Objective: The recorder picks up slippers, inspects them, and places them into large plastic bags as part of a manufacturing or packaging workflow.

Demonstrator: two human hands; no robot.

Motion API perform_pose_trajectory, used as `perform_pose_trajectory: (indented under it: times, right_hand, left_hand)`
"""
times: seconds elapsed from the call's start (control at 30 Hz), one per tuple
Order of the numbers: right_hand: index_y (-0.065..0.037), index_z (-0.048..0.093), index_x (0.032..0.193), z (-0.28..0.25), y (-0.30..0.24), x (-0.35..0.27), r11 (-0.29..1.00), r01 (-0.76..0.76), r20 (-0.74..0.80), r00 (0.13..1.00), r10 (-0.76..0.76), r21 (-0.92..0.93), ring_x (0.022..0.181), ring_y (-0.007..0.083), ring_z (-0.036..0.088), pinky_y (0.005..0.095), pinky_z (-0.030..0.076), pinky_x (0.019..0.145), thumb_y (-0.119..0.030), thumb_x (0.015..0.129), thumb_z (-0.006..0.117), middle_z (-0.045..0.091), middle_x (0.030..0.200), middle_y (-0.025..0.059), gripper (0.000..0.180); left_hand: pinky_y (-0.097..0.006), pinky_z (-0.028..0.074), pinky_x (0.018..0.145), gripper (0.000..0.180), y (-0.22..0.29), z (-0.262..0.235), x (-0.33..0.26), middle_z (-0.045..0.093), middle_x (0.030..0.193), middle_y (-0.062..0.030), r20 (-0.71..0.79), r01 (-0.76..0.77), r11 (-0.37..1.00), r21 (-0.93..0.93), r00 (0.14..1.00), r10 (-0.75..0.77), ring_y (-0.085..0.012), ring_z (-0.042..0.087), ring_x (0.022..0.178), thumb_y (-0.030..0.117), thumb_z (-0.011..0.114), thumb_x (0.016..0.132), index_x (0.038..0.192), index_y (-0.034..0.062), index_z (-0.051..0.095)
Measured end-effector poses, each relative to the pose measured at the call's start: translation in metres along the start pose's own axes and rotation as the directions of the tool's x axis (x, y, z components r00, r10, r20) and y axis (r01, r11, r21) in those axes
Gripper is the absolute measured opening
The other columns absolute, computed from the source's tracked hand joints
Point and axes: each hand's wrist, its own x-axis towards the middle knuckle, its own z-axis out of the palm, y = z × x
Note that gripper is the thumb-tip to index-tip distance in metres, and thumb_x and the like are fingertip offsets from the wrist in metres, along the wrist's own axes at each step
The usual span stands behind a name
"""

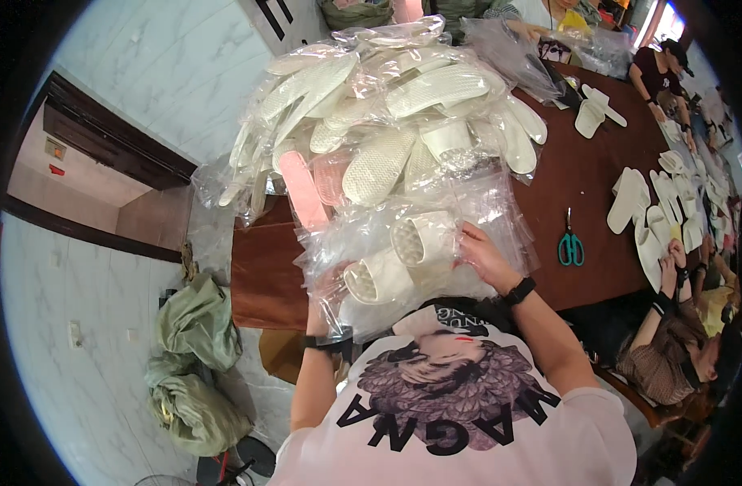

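A pair of white slippers [373,277] lies inside a clear plastic bag [452,283] close to my body, both open ends toward the left. My right hand [486,257] is closed on the right side of the bag, beside the slippers. On the left side, my left hand [329,290] grips the bag's edge; clear film covers part of its fingers. More flat clear bags [484,198] lie under and beyond this pair. Just past them rises a large heap of bagged white slippers [379,166], with a pink pair [304,188] at its near left.
Teal-handled scissors [571,247] lie on the brown table [541,202] to the right. Loose white slippers [630,198] spread along the right side, where other people work. Green sacks [197,324] sit on the floor at the left, by the tiled wall.
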Motion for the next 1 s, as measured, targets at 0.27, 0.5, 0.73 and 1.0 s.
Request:
perform_pose_trajectory:
  times: [0.27, 0.5, 0.73, 1.0]
  right_hand:
    - [-0.002, 0.051, 0.132, 0.004, 0.006, 0.015, 1.000, -0.006, 0.141, 0.990, 0.008, -0.016, 0.108, 0.0186, 0.059, 0.0348, 0.050, 0.090, -0.017, 0.098, 0.055, 0.058, 0.124, 0.0069, 0.037]
    - [-0.005, 0.053, 0.134, -0.016, 0.026, 0.043, 0.646, 0.327, 0.377, 0.924, -0.064, -0.690, 0.106, 0.0183, 0.060, 0.0345, 0.047, 0.095, -0.021, 0.086, 0.068, 0.062, 0.125, 0.0108, 0.053]
    - [-0.010, 0.066, 0.116, -0.026, 0.045, 0.054, 0.202, 0.498, 0.406, 0.836, -0.368, -0.843, 0.099, 0.0373, 0.062, 0.0422, 0.049, 0.086, -0.033, 0.080, 0.073, 0.065, 0.112, 0.0172, 0.044]
    - [-0.007, 0.068, 0.112, -0.016, 0.031, 0.035, 0.457, 0.418, 0.226, 0.880, -0.418, -0.785, 0.101, 0.0372, 0.060, 0.0423, 0.049, 0.087, -0.029, 0.081, 0.074, 0.064, 0.114, 0.0161, 0.039]
  left_hand:
    - [-0.044, 0.034, 0.113, 0.079, -0.018, 0.012, 0.007, 0.037, 0.151, -0.0142, 0.206, 0.284, 0.893, -0.350, 0.953, -0.222, -0.0303, 0.041, 0.136, 0.062, 0.027, 0.099, 0.151, 0.0014, 0.027]
    - [-0.037, 0.031, 0.115, 0.070, -0.056, 0.008, 0.028, 0.037, 0.152, -0.0141, 0.381, 0.323, 0.884, -0.339, 0.906, -0.185, -0.0263, 0.041, 0.137, 0.049, 0.042, 0.101, 0.148, -0.0030, 0.031]
    - [-0.034, 0.040, 0.107, 0.049, -0.014, 0.004, 0.011, 0.055, 0.135, -0.0146, 0.186, 0.107, 0.981, 0.161, 0.973, -0.136, -0.0233, 0.052, 0.125, 0.025, 0.056, 0.099, 0.135, -0.0080, 0.048]
    - [-0.027, 0.048, 0.084, 0.035, 0.012, -0.024, -0.035, 0.063, 0.117, -0.0100, -0.279, -0.110, 0.893, 0.437, 0.927, 0.250, -0.0146, 0.059, 0.099, 0.009, 0.054, 0.098, 0.132, -0.0002, 0.054]
